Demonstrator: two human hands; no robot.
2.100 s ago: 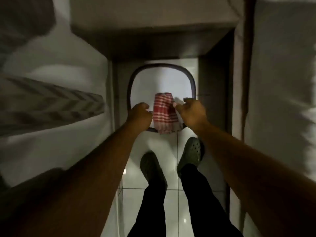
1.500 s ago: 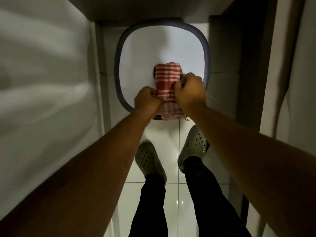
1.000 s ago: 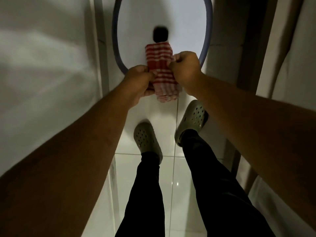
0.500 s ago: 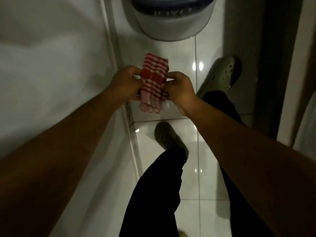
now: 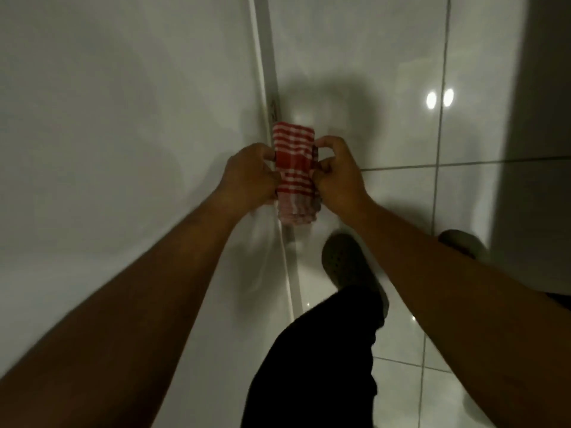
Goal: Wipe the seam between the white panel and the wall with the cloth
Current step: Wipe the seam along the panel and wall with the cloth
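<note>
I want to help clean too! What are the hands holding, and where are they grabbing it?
Both hands hold the folded red-and-white cloth: left hand pinches its left edge, right hand its right edge.

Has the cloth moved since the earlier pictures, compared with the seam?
Yes. The cloth, held by the left hand and right hand, went left, from over a basin to the seam.

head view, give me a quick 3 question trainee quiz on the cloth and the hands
1. True or false: the cloth is held by both hands.
2. The cloth's pattern is: A) plain blue B) red and white stripes C) green dots
3. Fill in: the cloth is in front of the ____ beside the white panel.

Key: 1 true, left hand and right hand pinch its sides. 2 B. 3 seam.
</note>
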